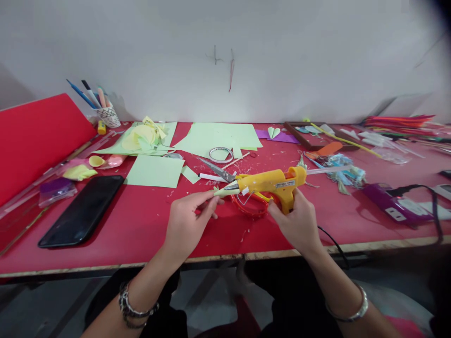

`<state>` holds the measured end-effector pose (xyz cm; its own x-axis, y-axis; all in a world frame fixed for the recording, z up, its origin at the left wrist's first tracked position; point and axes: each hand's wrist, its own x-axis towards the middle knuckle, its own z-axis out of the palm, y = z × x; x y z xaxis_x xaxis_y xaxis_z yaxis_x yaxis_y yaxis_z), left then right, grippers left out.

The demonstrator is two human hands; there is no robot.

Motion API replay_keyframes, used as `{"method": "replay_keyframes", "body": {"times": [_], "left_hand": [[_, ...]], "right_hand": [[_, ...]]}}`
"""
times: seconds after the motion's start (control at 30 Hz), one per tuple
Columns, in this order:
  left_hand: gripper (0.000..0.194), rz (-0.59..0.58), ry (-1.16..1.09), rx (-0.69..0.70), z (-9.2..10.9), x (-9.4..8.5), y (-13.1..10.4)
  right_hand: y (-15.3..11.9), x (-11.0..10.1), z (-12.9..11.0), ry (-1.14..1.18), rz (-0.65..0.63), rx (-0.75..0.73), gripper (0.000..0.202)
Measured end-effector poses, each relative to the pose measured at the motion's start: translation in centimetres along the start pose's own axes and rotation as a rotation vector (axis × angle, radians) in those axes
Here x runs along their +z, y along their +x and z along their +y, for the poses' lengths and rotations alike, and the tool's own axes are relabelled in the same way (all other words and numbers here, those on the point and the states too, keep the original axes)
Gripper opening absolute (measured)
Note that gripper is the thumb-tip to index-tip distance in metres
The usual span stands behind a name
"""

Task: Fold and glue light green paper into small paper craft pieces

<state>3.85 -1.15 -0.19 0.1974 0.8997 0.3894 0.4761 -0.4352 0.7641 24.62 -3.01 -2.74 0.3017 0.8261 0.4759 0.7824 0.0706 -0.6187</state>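
My right hand (298, 220) grips the handle of a yellow glue gun (273, 182), and a clear glue stick (329, 169) juts from its back end. The nozzle points left and meets a small light green piece of folded paper (222, 192). My left hand (192, 218) pinches that paper between thumb and fingers, which partly hide it. Behind the glue gun lie scissors (218, 170) with open blades, their handles partly covered. A red ring-shaped item (251, 206) rests on the table under the gun.
Light green paper sheets (155, 171) and a roll of tape (221, 154) lie beyond my hands. A black phone (82, 211) is at the left. To the right sit a purple power strip (396, 204) with a cable, blue tassels (343, 171) and a brown tray (320, 136).
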Motion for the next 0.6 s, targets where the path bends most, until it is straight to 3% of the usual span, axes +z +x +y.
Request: {"method": "replay_keyframes", "body": {"times": [0.6], "left_hand": [[0.02, 0.0, 0.016, 0.029, 0.04, 0.09, 0.02]], "right_hand": [[-0.17, 0.19, -0.15, 0.013, -0.018, -0.01, 0.011]]}}
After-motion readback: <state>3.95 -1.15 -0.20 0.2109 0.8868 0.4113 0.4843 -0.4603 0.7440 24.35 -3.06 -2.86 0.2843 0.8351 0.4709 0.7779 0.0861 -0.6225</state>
